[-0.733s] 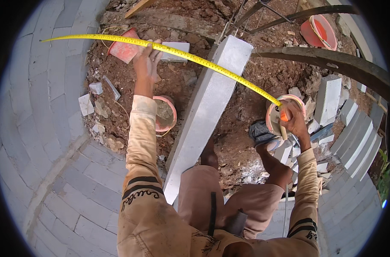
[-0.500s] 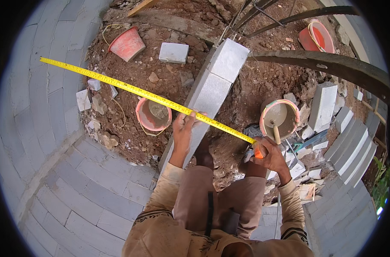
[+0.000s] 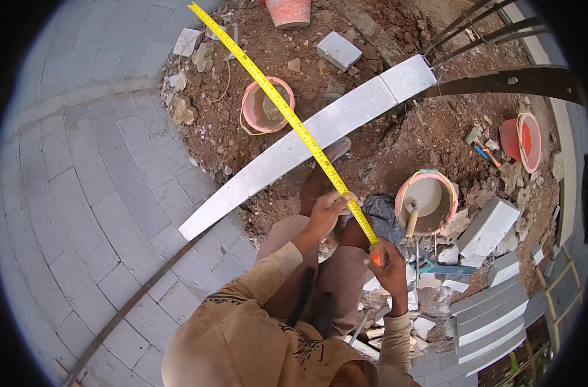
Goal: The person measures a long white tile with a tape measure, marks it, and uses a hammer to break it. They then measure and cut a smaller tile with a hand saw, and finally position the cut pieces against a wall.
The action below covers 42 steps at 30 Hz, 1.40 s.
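Tape measure point(image 3: 287, 116), yellow, runs from the upper middle of the frame down to the centre right. Left hand point(image 3: 326, 213) pinches the blade with closed fingers; right hand point(image 3: 387, 264) is closed around its orange case. Beneath the blade lie a long grey concrete slab point(image 3: 307, 138) and a pink bucket point(image 3: 262, 106) on red soil point(image 3: 384, 148).

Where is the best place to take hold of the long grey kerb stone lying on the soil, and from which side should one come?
Probably at its two ends, one hand under each: the long grey kerb stone is a narrow slab lying flat, too long for a middle grip. The near end by the paving looks easiest to reach. The yellow tape, held by the left hand and right hand, crosses above its middle.
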{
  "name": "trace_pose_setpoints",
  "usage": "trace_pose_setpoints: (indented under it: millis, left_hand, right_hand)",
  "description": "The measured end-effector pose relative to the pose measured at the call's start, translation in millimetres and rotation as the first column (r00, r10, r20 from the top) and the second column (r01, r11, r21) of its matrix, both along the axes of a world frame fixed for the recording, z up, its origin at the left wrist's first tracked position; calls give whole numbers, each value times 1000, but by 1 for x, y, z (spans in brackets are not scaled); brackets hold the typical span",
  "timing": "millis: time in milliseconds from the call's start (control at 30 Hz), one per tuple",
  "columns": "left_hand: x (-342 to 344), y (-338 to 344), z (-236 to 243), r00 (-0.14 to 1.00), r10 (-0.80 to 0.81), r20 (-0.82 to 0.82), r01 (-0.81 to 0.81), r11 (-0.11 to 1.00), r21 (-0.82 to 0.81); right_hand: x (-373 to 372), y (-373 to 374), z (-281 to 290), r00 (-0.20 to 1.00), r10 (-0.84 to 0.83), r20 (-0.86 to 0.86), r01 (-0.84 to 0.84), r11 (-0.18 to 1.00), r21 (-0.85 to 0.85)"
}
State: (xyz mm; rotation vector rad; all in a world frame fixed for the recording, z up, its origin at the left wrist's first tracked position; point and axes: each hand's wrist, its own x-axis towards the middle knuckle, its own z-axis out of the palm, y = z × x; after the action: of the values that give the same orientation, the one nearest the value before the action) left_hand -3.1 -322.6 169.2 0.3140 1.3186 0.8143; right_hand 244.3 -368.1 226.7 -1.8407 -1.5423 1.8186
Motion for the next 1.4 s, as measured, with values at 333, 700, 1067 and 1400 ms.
trace_pose_setpoints:
  millis: [333,700,1067,1400]
  left_hand:
    - [67,-180,62,896,402,187,-385,915,-121]
    - [-43,-313,61,788,584,195,-552,810,-197]
    - [-117,-524,21,495,848,191,-836,524,-160]
    - [-33,-798,-44,828,485,-283,-561,710,-425]
  right_hand:
    - [-63,-79,68,997,70,-25,-73,987,-141]
    - [-181,-139,19,910,412,-49,-398,900,178]
    - [-410,-246,-60,751,629,-199,-641,767,6]
    - [-778,-220,-101,825,415,-383,-438,898,28]
